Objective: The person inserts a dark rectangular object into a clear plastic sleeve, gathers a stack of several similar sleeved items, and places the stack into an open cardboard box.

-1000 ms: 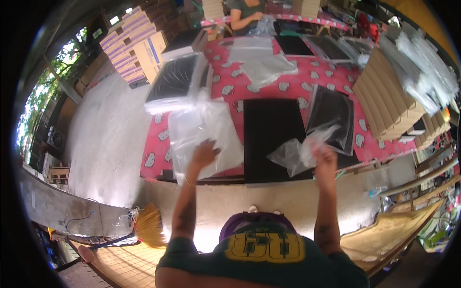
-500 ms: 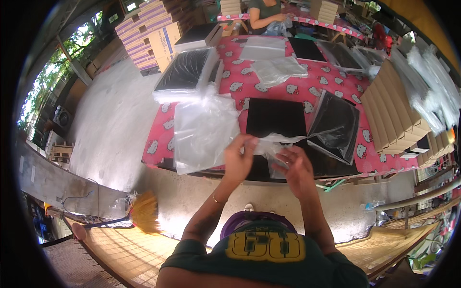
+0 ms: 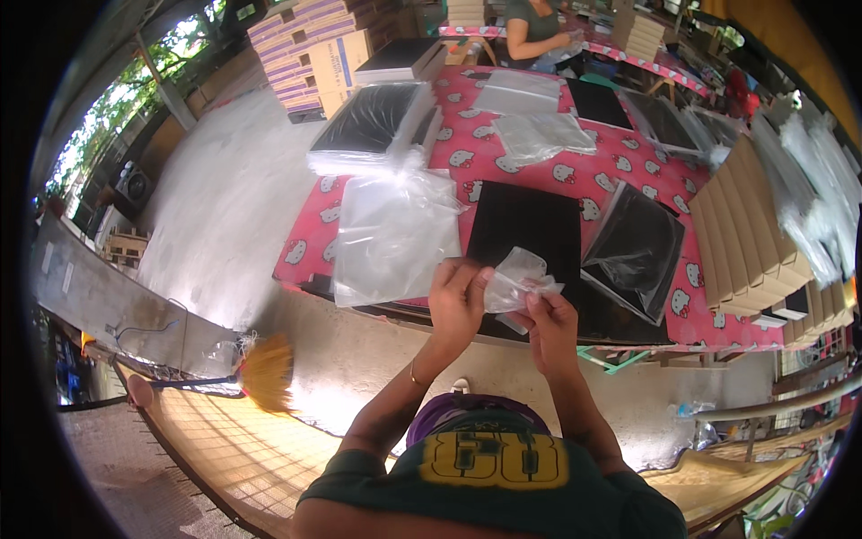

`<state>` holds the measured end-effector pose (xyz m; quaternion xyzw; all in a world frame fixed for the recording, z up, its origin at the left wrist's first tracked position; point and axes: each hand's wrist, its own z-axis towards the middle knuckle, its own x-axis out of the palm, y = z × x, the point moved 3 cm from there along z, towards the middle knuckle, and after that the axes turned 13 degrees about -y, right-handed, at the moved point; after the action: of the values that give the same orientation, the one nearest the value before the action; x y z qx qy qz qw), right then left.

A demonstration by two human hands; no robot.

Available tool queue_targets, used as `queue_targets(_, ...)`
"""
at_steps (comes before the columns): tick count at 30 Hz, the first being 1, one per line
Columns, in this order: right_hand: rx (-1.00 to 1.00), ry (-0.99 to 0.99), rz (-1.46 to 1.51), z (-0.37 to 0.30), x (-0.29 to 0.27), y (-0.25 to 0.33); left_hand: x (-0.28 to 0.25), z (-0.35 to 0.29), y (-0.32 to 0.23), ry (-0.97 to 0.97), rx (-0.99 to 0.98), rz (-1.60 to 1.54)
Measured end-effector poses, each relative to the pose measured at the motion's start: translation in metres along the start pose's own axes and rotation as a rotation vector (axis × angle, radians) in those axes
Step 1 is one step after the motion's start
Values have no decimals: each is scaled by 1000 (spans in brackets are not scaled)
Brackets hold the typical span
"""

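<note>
Between my hands is a clear plastic bag (image 3: 519, 280), bunched and crumpled, above the near edge of the table. My left hand (image 3: 458, 292) pinches its left side. My right hand (image 3: 549, 323) has its fingers closed on the right side. Behind the bag lies a flat black panel (image 3: 525, 220) on the pink patterned tablecloth (image 3: 301, 238). A stack of clear plastic bags (image 3: 395, 238) lies to the left of my left hand. To the right, a black panel in a clear bag (image 3: 637, 251) rests at a slant.
Wrapped black panels (image 3: 373, 126) are piled at the table's far left, with stacked cartons (image 3: 314, 58) behind. Folded brown cardboard (image 3: 750, 229) and plastic-wrapped bundles (image 3: 808, 180) stand at the right. Another person (image 3: 532, 36) works at a far table. A broom (image 3: 265, 373) is at the lower left.
The bag, stretched between my hands before, is now gathered into a smaller bunch. My right hand's fingers have closed on it. The view has shifted slightly.
</note>
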<state>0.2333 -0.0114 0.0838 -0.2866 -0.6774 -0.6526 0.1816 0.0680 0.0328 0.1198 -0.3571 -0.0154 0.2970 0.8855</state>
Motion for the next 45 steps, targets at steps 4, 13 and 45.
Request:
queue_targets(4,1,34,289,-8,8,20,-24,16,38,-125,-196,97)
queue_targets(13,146,360,417,5,-27,73,-56,24,53,172,-821,-382)
queue_targets(45,176,904,-820,5,-61,105,-29,65,-9,583,-1091,-1122)
